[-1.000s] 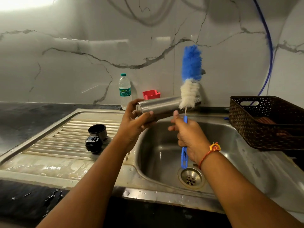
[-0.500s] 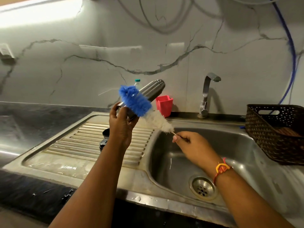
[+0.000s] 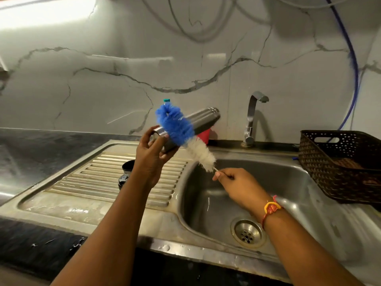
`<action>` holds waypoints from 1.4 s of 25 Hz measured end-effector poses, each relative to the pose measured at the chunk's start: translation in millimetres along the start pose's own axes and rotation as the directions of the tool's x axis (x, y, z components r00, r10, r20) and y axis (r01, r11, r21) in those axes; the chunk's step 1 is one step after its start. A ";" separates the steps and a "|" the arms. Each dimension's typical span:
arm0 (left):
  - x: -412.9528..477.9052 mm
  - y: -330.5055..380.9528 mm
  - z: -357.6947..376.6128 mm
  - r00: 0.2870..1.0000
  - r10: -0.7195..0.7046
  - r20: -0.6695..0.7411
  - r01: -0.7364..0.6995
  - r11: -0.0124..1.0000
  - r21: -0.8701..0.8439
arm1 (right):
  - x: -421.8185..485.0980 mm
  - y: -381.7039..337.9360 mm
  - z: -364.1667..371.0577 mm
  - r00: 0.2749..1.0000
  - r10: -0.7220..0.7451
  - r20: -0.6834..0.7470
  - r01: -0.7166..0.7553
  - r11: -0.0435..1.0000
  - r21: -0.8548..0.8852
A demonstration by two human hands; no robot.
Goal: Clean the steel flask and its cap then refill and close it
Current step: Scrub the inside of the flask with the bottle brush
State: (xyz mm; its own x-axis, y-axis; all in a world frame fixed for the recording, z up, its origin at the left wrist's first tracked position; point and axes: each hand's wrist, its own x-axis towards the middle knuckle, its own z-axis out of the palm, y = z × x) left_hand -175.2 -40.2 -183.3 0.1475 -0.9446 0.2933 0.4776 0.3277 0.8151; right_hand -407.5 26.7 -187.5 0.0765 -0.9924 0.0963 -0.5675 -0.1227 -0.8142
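Cleaning step: holds steel flask (image 3: 203,120) and bottle brush (image 3: 179,131) above sink (image 3: 195,250).

Nearest, at right: pinches brush's thin wire stem with right hand (image 3: 237,184), fingers closed on it, over the basin; wears red-yellow thread band (image 3: 271,207) on that wrist. At left: grips flask's lower end with left hand (image 3: 150,159), fingers and thumb curled round it, above the drainboard; keeps flask tilted, far end raised toward wall. Lays brush outside flask, across its front, blue tip uppermost. Under left wrist, on drainboard: black cap (image 3: 127,166) and black stopper (image 3: 123,180), partly hidden. Farther back: red tub (image 3: 204,136), tap (image 3: 252,118), brown basket (image 3: 338,162) at right.
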 end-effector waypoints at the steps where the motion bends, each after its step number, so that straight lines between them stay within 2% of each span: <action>1: -1.7 -1.8 3.7 0.999 -0.023 0.033 0.022 0.999 0.024 | 1.3 -2.8 2.1 1.000 0.001 -0.010 -0.001 1.000 0.031; 3: -2.0 -1.4 8.0 0.999 -0.032 0.041 0.031 0.999 0.020 | 3.5 -5.1 4.0 1.000 0.013 -0.007 -0.013 0.999 0.039; 6: 0.9 6.0 -0.9 0.999 0.020 -0.037 -0.024 0.995 -0.101 | -1.3 1.9 -0.2 0.998 0.040 0.058 -0.040 0.999 -0.011; 8: 3.5 8.6 -9.0 0.997 0.015 -0.078 -0.027 0.987 -0.160 | -5.3 0.7 -4.8 0.998 0.021 0.057 -0.024 0.998 0.056; 12: 5.4 6.5 -8.4 0.994 -0.002 -0.107 -0.016 0.985 -0.173 | -3.8 -2.1 -8.3 1.000 0.017 0.020 -0.021 0.964 0.265; 14: 4.9 7.3 -7.1 0.994 -0.003 -0.113 -0.016 0.986 -0.168 | -2.4 1.2 -6.2 0.999 -0.038 0.000 0.036 0.958 0.285; 18: 6.4 8.1 -11.5 0.994 -0.007 -0.111 -0.014 0.983 -0.185 | 1.7 7.2 2.2 0.988 -0.147 -0.043 0.152 0.977 0.150; 20: 5.3 3.7 -7.8 0.997 -0.014 -0.075 0.005 0.992 -0.129 | 4.2 6.7 7.1 0.985 -0.167 -0.052 0.170 0.983 0.064; 22: 1.7 -1.8 -0.1 0.999 -0.030 -0.022 0.029 0.999 -0.039 | 4.5 2.5 10.0 0.987 -0.153 -0.052 0.156 0.985 0.076; 24: 0.7 -1.2 2.7 0.999 -0.019 -0.027 0.018 1.000 -0.018 | 6.3 4.3 8.0 0.992 -0.113 -0.063 0.118 0.991 0.066; 28: 4.7 8.6 -11.3 0.994 0.009 -0.110 -0.027 0.986 -0.162 | 6.0 15.5 4.7 0.998 -0.044 -0.040 0.043 0.999 -0.009; 32: -2.8 1.6 2.3 1.000 0.007 0.007 -0.007 1.000 0.024 | 8.3 6.3 9.5 0.988 -0.066 -0.141 0.065 0.998 -0.011; 35: 0.2 7.6 -3.4 0.998 0.030 -0.059 -0.034 0.997 -0.066 | 5.8 13.6 5.1 0.996 -0.036 -0.080 0.030 0.997 -0.066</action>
State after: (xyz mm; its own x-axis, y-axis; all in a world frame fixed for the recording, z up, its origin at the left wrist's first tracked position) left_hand -168.6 -38.0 -178.8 0.2125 -0.9339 0.2876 0.5282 0.3574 0.7702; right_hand -410.6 19.3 -201.0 0.0311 -0.9849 0.1705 -0.6174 -0.1531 -0.7716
